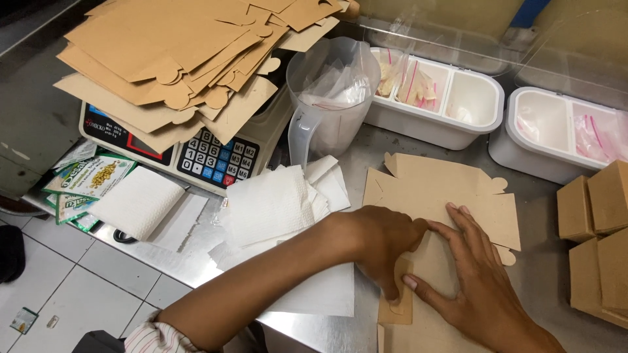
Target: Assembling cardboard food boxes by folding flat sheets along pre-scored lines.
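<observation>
We press our left hand [379, 245] and right hand [477, 281], fingers spread flat and gripping nothing, on the brown cardboard blank [445, 196] lying on the steel tabletop [314, 327]. White paper sheets [275, 202] crowd its left edge, folded boxes [598, 235] stand right, with white tubs [471, 104] behind

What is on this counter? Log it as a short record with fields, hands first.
left hand: pressing on the flat brown cardboard blank
right hand: spread flat on the same blank
surface: steel counter
beside hands: white paper napkins
left rear: scale with keypad under a stack of cardboard blanks
middle rear: clear plastic jug
rear: two white divided tubs
right edge: folded brown boxes
</observation>
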